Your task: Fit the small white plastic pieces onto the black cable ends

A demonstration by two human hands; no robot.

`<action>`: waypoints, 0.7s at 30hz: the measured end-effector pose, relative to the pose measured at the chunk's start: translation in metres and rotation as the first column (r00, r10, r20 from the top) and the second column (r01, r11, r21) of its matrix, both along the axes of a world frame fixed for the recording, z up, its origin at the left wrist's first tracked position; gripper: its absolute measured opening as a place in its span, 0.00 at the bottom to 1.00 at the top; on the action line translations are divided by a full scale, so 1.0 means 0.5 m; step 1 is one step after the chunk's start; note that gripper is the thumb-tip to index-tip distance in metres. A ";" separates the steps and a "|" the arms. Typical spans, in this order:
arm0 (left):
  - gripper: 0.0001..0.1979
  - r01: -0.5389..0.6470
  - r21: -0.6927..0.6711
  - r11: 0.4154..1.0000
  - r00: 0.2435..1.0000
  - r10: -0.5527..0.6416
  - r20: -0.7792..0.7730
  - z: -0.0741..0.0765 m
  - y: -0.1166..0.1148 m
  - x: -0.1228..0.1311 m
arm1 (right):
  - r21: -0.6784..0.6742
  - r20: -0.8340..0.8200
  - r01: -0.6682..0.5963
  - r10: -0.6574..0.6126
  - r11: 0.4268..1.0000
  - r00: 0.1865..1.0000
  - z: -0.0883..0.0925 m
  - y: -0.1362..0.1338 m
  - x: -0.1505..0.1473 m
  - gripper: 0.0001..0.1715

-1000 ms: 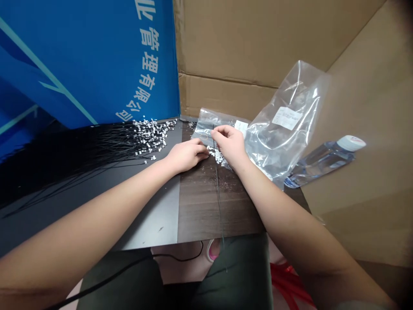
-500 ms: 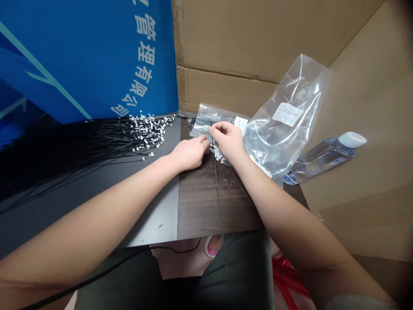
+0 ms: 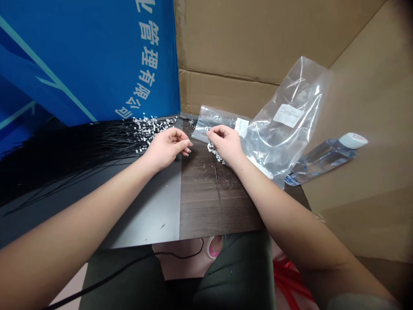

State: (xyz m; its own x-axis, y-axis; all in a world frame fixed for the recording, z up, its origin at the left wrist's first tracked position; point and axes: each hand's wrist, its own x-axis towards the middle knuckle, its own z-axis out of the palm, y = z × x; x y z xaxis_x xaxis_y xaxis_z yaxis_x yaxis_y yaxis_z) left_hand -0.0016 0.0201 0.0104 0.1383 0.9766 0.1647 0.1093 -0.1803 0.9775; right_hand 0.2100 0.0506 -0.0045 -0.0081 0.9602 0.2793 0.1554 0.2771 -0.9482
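Note:
A thin black wire (image 3: 217, 185) is pinched between the thumb and forefinger of my right hand (image 3: 228, 144). Its tip sticks up above my fingers, and the rest hangs down over the table's front edge to my leg. My left hand (image 3: 169, 148) hovers apart from the wire, fingers loosely bent and a little spread, with nothing visible in them. It is beside the white-ended tips of a big bundle of black wires (image 3: 80, 142). A small pile of white connector pieces (image 3: 213, 148) lies under my right hand, partly covered by it.
A clear plastic bag (image 3: 290, 90) with a label leans behind my right forearm, near a smaller flat bag (image 3: 206, 118). A water bottle (image 3: 325, 157) lies tilted at the right. Cardboard (image 3: 226, 38) and a blue panel (image 3: 97, 51) wall off the back.
My left hand has moved left, away from the wire and my right hand, and its fingers have loosened. My right hand still pinches the wire in nearly the same place.

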 end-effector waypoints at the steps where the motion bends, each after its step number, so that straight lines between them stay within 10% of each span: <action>1: 0.15 -0.010 0.005 1.000 1.000 0.010 0.030 0.001 -0.006 -0.001 | -0.011 -0.009 -0.009 0.009 1.000 1.000 0.002 -0.003 -0.002 0.08; 8: 0.17 -0.046 0.115 0.992 0.999 0.043 0.029 -0.001 -0.017 -0.004 | -0.125 -0.097 -0.222 0.211 0.967 0.973 0.008 -0.031 -0.027 0.14; 21: 0.07 -0.027 0.431 0.902 0.841 0.254 -0.478 0.002 -0.040 -0.024 | -0.182 -0.150 -0.332 0.307 0.926 0.940 0.002 -0.048 -0.042 0.18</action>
